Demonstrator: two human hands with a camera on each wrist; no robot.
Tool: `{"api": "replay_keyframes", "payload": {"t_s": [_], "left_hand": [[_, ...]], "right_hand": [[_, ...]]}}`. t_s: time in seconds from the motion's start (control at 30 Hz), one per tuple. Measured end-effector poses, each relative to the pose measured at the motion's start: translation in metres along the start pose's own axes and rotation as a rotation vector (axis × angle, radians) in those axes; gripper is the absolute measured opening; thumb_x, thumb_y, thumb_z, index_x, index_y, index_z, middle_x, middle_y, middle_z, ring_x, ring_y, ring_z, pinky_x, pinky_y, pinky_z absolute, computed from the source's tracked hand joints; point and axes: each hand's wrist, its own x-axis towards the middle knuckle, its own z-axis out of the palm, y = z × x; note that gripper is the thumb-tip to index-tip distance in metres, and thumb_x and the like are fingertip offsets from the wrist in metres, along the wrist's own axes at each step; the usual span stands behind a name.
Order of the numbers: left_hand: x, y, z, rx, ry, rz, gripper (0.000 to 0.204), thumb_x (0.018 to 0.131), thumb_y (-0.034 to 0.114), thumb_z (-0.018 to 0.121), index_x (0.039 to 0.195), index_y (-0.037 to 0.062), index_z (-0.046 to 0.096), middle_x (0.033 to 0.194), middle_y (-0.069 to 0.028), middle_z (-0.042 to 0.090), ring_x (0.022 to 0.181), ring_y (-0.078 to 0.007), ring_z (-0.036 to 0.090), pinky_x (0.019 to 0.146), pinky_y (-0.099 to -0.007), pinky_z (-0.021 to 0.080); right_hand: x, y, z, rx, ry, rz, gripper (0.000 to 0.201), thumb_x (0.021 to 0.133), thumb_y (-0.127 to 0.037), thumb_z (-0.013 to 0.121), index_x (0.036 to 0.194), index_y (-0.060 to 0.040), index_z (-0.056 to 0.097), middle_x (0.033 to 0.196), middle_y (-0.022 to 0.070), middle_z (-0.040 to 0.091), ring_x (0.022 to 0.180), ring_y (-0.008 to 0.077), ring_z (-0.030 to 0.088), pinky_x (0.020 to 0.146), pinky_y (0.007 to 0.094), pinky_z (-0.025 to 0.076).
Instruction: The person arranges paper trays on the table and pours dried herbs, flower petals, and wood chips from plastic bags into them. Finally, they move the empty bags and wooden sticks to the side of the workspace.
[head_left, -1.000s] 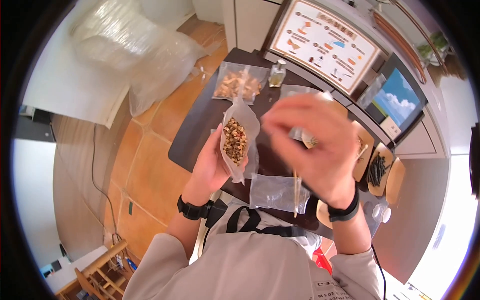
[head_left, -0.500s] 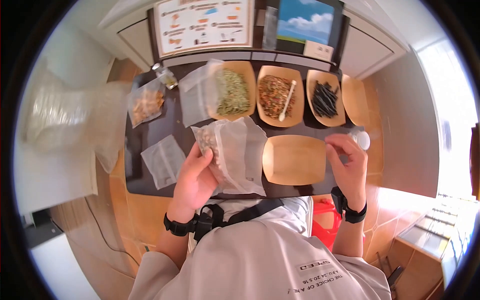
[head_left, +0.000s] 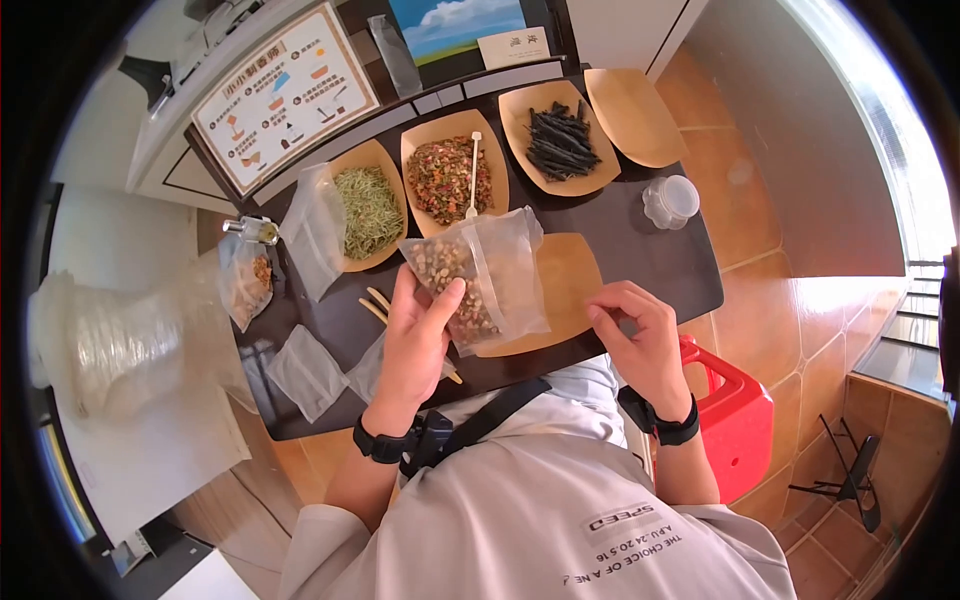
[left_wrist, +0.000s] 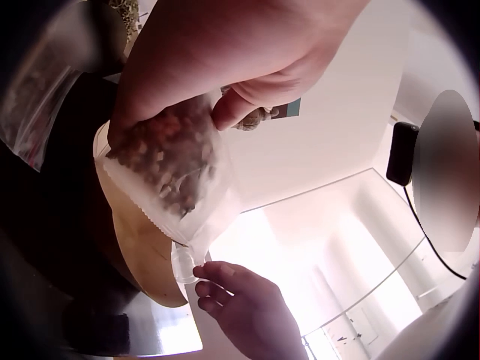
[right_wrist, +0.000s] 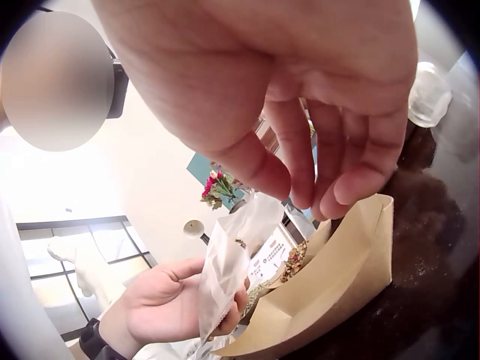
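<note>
My left hand grips a clear plastic bag of small brown and tan dried pieces, thumb on the near face. The bag hangs tilted over the left part of a brown paper tray, its unfilled end pointing right. The pieces lie inside the bag in the left wrist view. At the tray's right end is my right hand, fingers loosely bent and holding nothing. In the right wrist view its fingertips are close over the rim of the tray, whose visible inside is bare.
Behind stand paper trays of green dried herb, mixed flakes with a white spoon, and black sticks. A clear jar is at the right, a small glass bottle at the left, beside several plastic bags.
The right hand came down from high over the table to the paper tray's right end. The left hand brought the bag over the tray and tipped it. The head view has turned.
</note>
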Motion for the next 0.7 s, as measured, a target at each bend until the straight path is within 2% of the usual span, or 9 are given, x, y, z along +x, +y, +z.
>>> {"api": "replay_keyframes", "payload": {"t_s": [0.17, 0.23, 0.27, 0.37, 0.4, 0.47, 0.5, 0.57, 0.7], "left_hand": [[0.007, -0.003, 0.007, 0.245, -0.006, 0.174, 0.036, 0.101, 0.009, 0.06, 0.133, 0.0029, 0.044, 0.126, -0.0065, 0.059, 0.114, -0.0117, 0.057, 0.099, -0.0288, 0.046], [0.009, -0.002, 0.007, 0.493, -0.019, 0.26, 0.033, 0.101, 0.01, 0.061, 0.129, 0.0025, 0.047, 0.117, -0.0033, 0.061, 0.104, -0.0089, 0.057, 0.091, -0.0253, 0.046], [0.009, -0.003, 0.003, 0.604, 0.003, 0.255, 0.034, 0.099, 0.012, 0.063, 0.128, 0.001, 0.049, 0.109, -0.0025, 0.064, 0.092, -0.0084, 0.058, 0.081, -0.0239, 0.048], [0.009, -0.001, 0.008, 0.767, -0.002, 0.313, 0.036, 0.098, 0.013, 0.065, 0.128, -0.0001, 0.05, 0.104, -0.0058, 0.065, 0.084, -0.009, 0.057, 0.074, -0.0244, 0.048], [0.008, 0.002, 0.011, 0.766, -0.001, 0.312, 0.036, 0.098, 0.013, 0.065, 0.128, -0.0001, 0.05, 0.104, -0.0058, 0.065, 0.084, -0.009, 0.057, 0.074, -0.0244, 0.048], [0.008, 0.008, 0.015, 0.913, -0.009, 0.287, 0.038, 0.096, 0.013, 0.066, 0.128, -0.001, 0.052, 0.105, -0.014, 0.066, 0.083, -0.0177, 0.063, 0.073, -0.0304, 0.051], [0.01, 0.008, 0.013, 0.913, -0.009, 0.287, 0.038, 0.096, 0.013, 0.066, 0.128, -0.001, 0.052, 0.105, -0.014, 0.066, 0.083, -0.0177, 0.063, 0.073, -0.0304, 0.051], [0.014, 0.005, 0.011, 1.045, -0.045, 0.498, 0.037, 0.095, 0.013, 0.067, 0.127, -0.0004, 0.054, 0.107, -0.0197, 0.066, 0.089, -0.0309, 0.066, 0.078, -0.0365, 0.052], [0.011, 0.019, 0.019, 1.136, -0.115, 0.487, 0.034, 0.096, 0.009, 0.065, 0.128, 0.0019, 0.054, 0.111, -0.0146, 0.066, 0.097, -0.0262, 0.066, 0.088, -0.0325, 0.05]], "right_hand": [[0.012, 0.003, -0.002, -0.027, -0.009, -0.032, 0.006, 0.086, 0.003, 0.066, 0.091, 0.0051, 0.069, 0.086, 0.0103, 0.067, 0.071, 0.0163, 0.063, 0.066, 0.0269, 0.051], [0.016, 0.005, -0.003, -0.027, -0.017, -0.04, 0.007, 0.086, 0.002, 0.066, 0.092, 0.0047, 0.069, 0.087, 0.0106, 0.068, 0.072, 0.0172, 0.063, 0.067, 0.0278, 0.051], [0.019, 0.005, -0.003, -0.023, -0.019, -0.041, 0.007, 0.086, 0.002, 0.066, 0.092, 0.0047, 0.069, 0.087, 0.0106, 0.068, 0.072, 0.0172, 0.063, 0.067, 0.0278, 0.051], [0.025, 0.006, -0.005, -0.015, -0.02, -0.019, 0.009, 0.086, 0.0, 0.066, 0.093, 0.0049, 0.069, 0.088, 0.0108, 0.069, 0.073, 0.0182, 0.064, 0.069, 0.0282, 0.052], [0.028, 0.006, -0.006, -0.033, -0.015, -0.027, 0.01, 0.086, -0.001, 0.066, 0.094, 0.0048, 0.069, 0.089, 0.0109, 0.069, 0.074, 0.0186, 0.064, 0.069, 0.0286, 0.052], [0.033, 0.004, -0.008, -0.051, -0.01, -0.033, 0.011, 0.086, -0.002, 0.066, 0.095, 0.0048, 0.069, 0.089, 0.0111, 0.069, 0.075, 0.019, 0.065, 0.069, 0.029, 0.052], [0.035, 0.004, -0.008, -0.063, -0.014, -0.047, 0.012, 0.086, -0.002, 0.066, 0.096, 0.0047, 0.069, 0.089, 0.0112, 0.069, 0.075, 0.0192, 0.065, 0.07, 0.0292, 0.052], [0.037, 0.006, -0.009, -0.076, -0.019, -0.059, 0.012, 0.086, -0.002, 0.066, 0.096, 0.0046, 0.069, 0.089, 0.0113, 0.069, 0.075, 0.0195, 0.065, 0.07, 0.0295, 0.052], [0.04, 0.006, -0.01, -0.116, -0.042, -0.111, 0.019, 0.085, 0.0, 0.067, 0.103, 0.0033, 0.068, 0.094, 0.012, 0.068, 0.08, 0.0212, 0.066, 0.071, 0.0308, 0.053]]}}
